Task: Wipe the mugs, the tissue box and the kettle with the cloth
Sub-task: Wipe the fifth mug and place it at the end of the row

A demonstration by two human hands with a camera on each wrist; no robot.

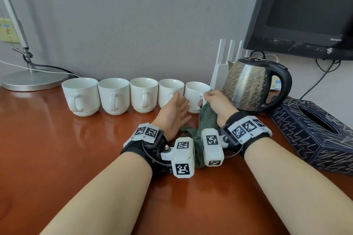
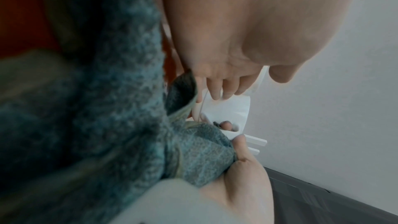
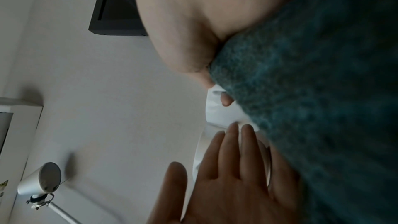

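Mugs are lined up in a row of five along the wall, on the red-brown worktop [image 1: 57, 139]. At the right end of the row, the last mug [image 1: 194, 95] is being wiped. A soft green cloth [image 1: 207, 118] is held in the right hand [image 1: 217, 105], with the fingers [image 1: 210, 94] curled round it and bunched against the mug's handle side. The rest of the cloth is left hanging down to the worktop between the wrists. The left hand [image 1: 175, 112] is held flat with its fingers [image 3: 231, 135] straight and close together, laid by the side of the same mug, just beside the fourth mug [image 1: 170, 91].

The mugs look hard, smooth and easy to break, so each is best held by its handle or steadied at the side. The cloth is floppy and can be squashed into any shape. The kettle [image 1: 248, 86] is shiny metal and may be slippery and heavy; its black handle [image 1: 282, 82] is the safe place to hold. It stands right beside the mug, so it could be bumped. The dark tissue box [image 1: 313, 135] lies to the right and looks light.

A lamp base [image 1: 32, 80] stands at the far left, and a black screen [image 1: 305, 5] hangs above the kettle.
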